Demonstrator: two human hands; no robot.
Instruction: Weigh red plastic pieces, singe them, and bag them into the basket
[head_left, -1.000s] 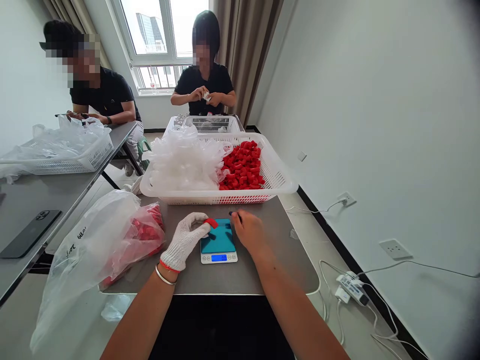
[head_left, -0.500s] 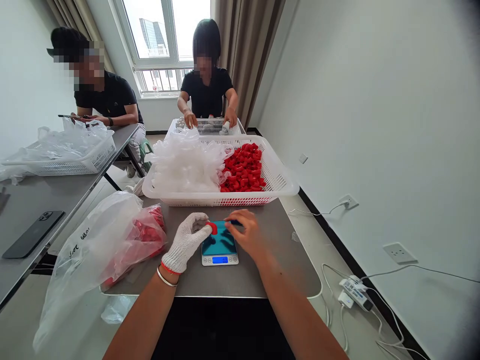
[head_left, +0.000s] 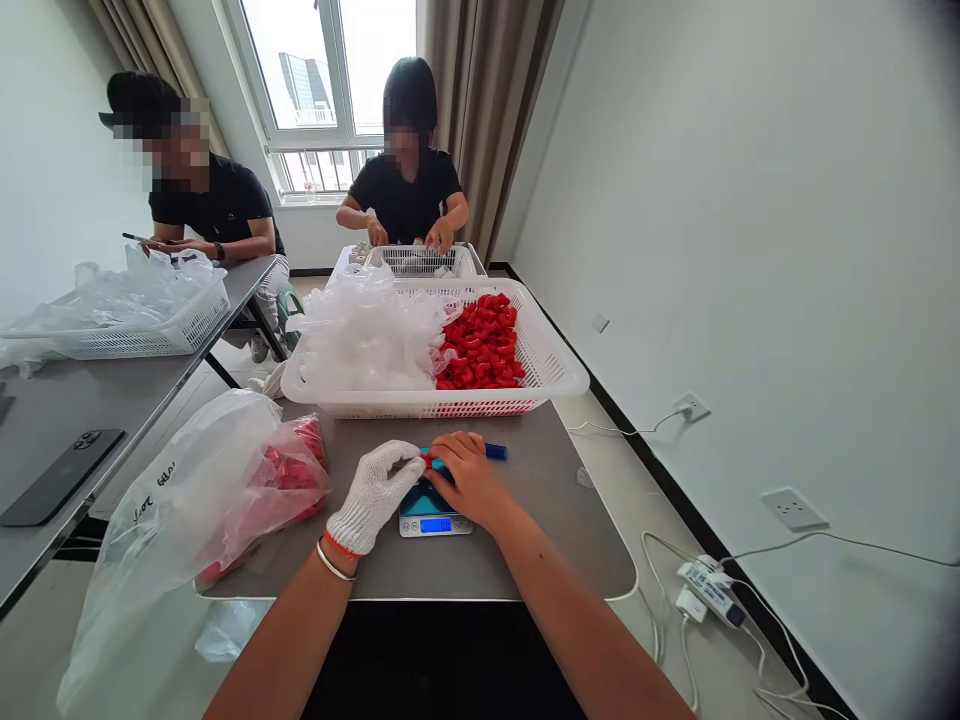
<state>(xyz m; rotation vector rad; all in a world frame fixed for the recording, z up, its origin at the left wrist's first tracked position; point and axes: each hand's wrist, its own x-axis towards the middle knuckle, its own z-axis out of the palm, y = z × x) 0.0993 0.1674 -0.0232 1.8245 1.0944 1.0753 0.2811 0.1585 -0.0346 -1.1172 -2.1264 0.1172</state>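
Note:
My left hand [head_left: 379,492], in a white knitted glove, pinches a small red piece [head_left: 427,461] above the scale. My bare right hand [head_left: 466,478] meets it from the right, its fingertips closed on the same red piece. Beneath both hands lies a small digital scale [head_left: 436,525] with a teal top and a lit display; the hands cover part of it. Just behind my right hand a blue marker-like object [head_left: 496,452] shows. Beyond the scale, a white basket [head_left: 551,380] holds many red pieces [head_left: 480,345] and a pile of clear plastic bags [head_left: 367,340].
At the left stands a plastic bag [head_left: 187,490] with red pieces inside. A phone [head_left: 64,477] and another basket [head_left: 161,335] rest on the side table [head_left: 127,400]. Two people sit beyond. A power strip [head_left: 711,590] with cables lies on the floor at the right.
My right hand has moved left and closed on the red piece in my left hand. The blue marker-like object now shows behind it. The far person's hands have shifted over their basket.

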